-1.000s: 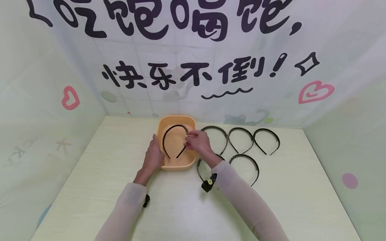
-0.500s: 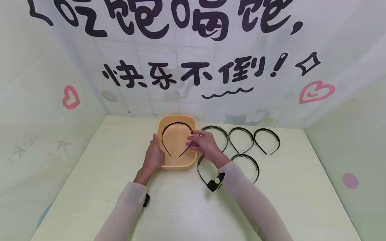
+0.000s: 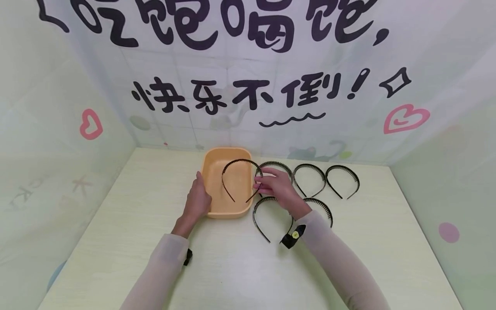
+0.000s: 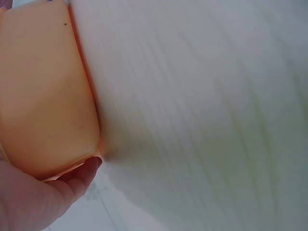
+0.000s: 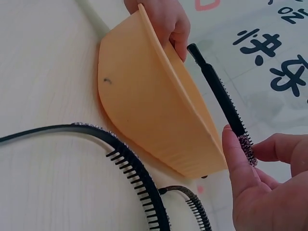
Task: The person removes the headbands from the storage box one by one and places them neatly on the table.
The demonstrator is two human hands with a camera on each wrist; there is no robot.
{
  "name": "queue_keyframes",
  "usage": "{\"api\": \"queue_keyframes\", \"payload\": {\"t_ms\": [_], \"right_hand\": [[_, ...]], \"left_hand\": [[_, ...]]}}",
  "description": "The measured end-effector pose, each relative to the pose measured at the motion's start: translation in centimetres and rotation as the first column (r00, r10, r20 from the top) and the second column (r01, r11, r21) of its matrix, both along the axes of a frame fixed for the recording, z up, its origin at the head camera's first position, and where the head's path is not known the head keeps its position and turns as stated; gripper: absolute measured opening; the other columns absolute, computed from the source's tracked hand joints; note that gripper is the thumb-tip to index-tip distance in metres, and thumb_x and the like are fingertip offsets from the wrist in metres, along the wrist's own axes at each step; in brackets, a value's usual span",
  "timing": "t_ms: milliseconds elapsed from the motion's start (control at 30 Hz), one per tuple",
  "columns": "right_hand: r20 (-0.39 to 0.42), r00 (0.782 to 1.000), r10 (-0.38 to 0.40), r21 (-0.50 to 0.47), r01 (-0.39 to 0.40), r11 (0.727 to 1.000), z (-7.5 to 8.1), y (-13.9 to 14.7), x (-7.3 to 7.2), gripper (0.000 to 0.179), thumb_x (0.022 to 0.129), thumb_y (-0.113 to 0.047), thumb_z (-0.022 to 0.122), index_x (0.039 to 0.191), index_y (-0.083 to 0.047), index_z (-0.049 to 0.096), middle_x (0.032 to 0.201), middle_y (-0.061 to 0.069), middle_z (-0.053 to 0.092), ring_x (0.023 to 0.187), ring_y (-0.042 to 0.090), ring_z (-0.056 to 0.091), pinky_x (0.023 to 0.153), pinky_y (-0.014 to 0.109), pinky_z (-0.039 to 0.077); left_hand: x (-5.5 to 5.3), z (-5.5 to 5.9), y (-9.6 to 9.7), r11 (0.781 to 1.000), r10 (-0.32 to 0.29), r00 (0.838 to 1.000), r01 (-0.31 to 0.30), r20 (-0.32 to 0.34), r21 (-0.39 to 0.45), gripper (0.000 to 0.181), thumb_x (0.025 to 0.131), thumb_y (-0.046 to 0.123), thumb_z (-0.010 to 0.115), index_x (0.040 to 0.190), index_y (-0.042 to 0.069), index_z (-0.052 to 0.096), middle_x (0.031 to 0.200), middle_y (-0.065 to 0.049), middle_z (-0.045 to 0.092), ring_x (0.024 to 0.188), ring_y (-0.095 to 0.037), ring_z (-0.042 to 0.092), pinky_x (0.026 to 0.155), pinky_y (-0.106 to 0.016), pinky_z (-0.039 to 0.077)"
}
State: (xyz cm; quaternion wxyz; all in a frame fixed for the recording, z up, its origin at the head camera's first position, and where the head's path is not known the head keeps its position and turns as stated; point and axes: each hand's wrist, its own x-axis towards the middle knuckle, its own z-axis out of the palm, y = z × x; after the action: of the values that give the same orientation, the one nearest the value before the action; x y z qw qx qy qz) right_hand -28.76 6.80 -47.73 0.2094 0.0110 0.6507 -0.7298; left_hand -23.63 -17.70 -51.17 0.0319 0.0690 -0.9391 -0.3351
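An orange plastic basin [image 3: 214, 181] stands at the back of the table. My left hand [image 3: 198, 199] grips its left side; in the right wrist view, fingers of that hand [image 5: 166, 21] reach over the rim. My right hand [image 3: 280, 187] pinches the right arm of a black toothed headband [image 3: 241, 160], held above the basin's right side. In the right wrist view thumb and fingers meet on a glittery stretch of this headband [image 5: 222, 94]. The left wrist view shows the basin's outer wall [image 4: 45, 96] with fingers curled at its lower corner.
Several more headbands lie on the table right of the basin. A back row holds one [image 3: 310, 165] beside another [image 3: 345, 167]; a front headband [image 3: 254, 215] lies below my right hand. Printed cloth walls [image 3: 232, 133] border the table's back and sides.
My right hand has moved right with the headband, from over the basin's middle to its right edge. The left hand and the basin have stayed in place.
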Motion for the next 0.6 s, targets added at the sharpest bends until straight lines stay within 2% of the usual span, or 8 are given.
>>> {"api": "queue_keyframes", "payload": {"t_ms": [133,433,600], "right_hand": [[0.005,1.0,0.005,-0.008,-0.005,1.0,-0.3,1.1,0.1,0.045,0.085,-0.008,0.059,0.128,-0.008,0.044,0.113,0.025,0.058,0.097,0.036,0.059,0.076,0.037,0.05],[0.029,1.0,-0.008,-0.029,0.009,1.0,-0.4,3.7,0.6,0.045,0.088,-0.007,0.055,0.131,-0.009,0.042,0.122,0.027,0.051,0.091,0.027,0.063,0.078,0.035,0.05],[0.02,1.0,-0.005,-0.002,0.005,1.0,-0.6,5.7,0.9,0.047,0.089,-0.009,0.053,0.134,-0.01,0.039,0.124,0.026,0.049,0.092,0.026,0.063,0.079,0.035,0.049]], "left_hand": [[0.0,0.1,-0.1,1.0,0.001,1.0,-0.001,0.003,0.003,0.073,0.081,-0.004,0.041,0.142,-0.006,0.001,0.13,-0.031,0.034,0.107,-0.042,0.047,0.087,-0.05,0.04],[-0.1,0.1,0.0,1.0,-0.001,1.0,0.001,0.001,0.0,0.074,0.079,-0.004,0.042,0.141,-0.006,0.002,0.128,-0.03,0.036,0.104,-0.043,0.049,0.085,-0.051,0.041],[-0.1,0.0,-0.1,1.0,-0.001,1.0,0.002,0.017,-0.007,0.075,0.079,-0.003,0.042,0.142,-0.006,0.001,0.13,-0.03,0.035,0.105,-0.042,0.048,0.086,-0.05,0.041]]}}
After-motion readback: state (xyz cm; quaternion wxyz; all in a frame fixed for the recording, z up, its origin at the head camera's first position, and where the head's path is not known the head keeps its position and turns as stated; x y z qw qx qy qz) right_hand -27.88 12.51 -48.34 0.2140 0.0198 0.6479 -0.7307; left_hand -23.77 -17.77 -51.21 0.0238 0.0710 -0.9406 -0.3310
